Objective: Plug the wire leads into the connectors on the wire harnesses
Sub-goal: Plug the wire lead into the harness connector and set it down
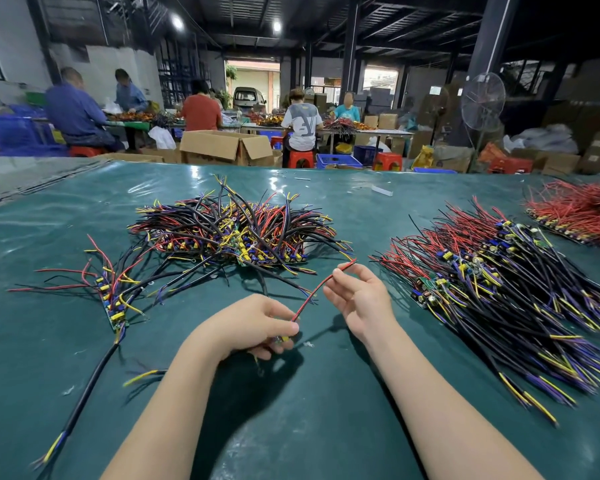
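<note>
- Red wire lead (314, 292) runs in a shallow curve between the two hands, above the near middle of the table. Its far tip sticks out just past the right fingertips, and its near end meets the left hand's fingers.
- Right hand (361, 299) is raised off the table, palm turned inward, pinching the lead near its far end between thumb and forefinger; the other fingers are loosely curled.
- Left hand (253, 323) is curled round a small wire harness (282, 339), of which only a yellow part and a bit of board show under the fingers. Whether the lead is seated in a connector there cannot be told.
- Both bare forearms reach in from the bottom edge over the glossy green table cover (326, 427).
- Left of the hands, a black cable (90, 379) with yellow and blue ends trails from a strip of boards (113, 299) with red and black wires fanning out.
- Beyond the hands lies a tangled centre pile (236, 233) of harnesses in black, red, yellow and purple.
- To the right, a long stacked pile (499, 289) lies with its wires pointing toward the near right.
- Far right, near the table's corner, a mostly red-wired pile (582, 213) lies apart.
- Behind the table, seated people (302, 123) work at other benches, with an open cardboard box (219, 145), red stools (300, 158) and a standing fan (482, 102).
</note>
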A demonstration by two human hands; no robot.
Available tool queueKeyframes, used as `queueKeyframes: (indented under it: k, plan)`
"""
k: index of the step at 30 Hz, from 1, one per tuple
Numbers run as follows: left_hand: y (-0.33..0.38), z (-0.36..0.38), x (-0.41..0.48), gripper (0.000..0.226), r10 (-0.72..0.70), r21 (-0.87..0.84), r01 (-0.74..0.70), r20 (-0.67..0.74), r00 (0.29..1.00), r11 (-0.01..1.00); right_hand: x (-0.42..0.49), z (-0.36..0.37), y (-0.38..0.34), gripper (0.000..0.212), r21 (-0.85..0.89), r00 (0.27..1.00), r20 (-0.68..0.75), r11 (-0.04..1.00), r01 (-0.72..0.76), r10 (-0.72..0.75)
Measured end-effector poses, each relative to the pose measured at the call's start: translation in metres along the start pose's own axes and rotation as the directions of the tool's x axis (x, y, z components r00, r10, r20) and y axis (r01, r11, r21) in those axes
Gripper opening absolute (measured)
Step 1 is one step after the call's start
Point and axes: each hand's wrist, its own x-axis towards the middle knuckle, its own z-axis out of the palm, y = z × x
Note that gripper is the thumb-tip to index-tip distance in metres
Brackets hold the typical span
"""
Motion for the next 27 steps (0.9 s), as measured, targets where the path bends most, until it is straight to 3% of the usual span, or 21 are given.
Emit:
queueKeyframes:
  k: [3,7,10,13,18,22,25,27]
  plan:
    - [0.002,0.003,0.003,0.020,0.082,0.106,-0.071,-0.101,0.991,0.992,0.000,0.002,-0.001,0.021,-0.054,1.000,0.029,0.999,0.010,-0.008]
    - [0.006,0.008,0.002,0.019,0.070,-0.133,-0.079,-0.070,0.995,0.988,0.002,-0.001,-0.002,0.022,-0.104,0.996,-0.022,0.991,0.086,-0.089]
    - [0.007,0.009,0.004,0.020,0.013,-0.141,-0.034,-0.143,0.990,0.989,0.000,-0.001,-0.003,0.022,-0.121,0.989,-0.038,0.983,0.137,-0.142]
    - [0.008,0.009,0.005,0.023,0.011,-0.088,-0.035,-0.257,0.966,0.995,-0.001,0.000,-0.006,0.021,-0.056,0.985,-0.075,0.987,0.148,-0.152]
    - [0.008,0.012,0.007,0.025,0.124,-0.024,-0.141,-0.351,0.928,0.990,0.002,-0.003,-0.011,0.022,0.078,0.985,-0.125,0.988,0.133,-0.122]
    - [0.004,0.009,0.010,0.024,0.136,-0.099,-0.197,-0.435,0.890,0.975,0.000,0.000,-0.008,0.029,0.143,0.999,-0.041,0.990,0.015,-0.009]
    - [0.005,0.009,0.011,0.026,0.141,-0.177,-0.249,-0.468,0.872,0.952,-0.007,0.008,-0.001,0.025,-0.088,0.977,0.141,0.985,-0.147,0.158]
    - [0.005,0.009,0.011,0.029,0.149,-0.164,-0.250,-0.466,0.872,0.954,-0.014,0.015,0.007,0.015,-0.235,0.932,0.290,0.960,-0.153,0.219]
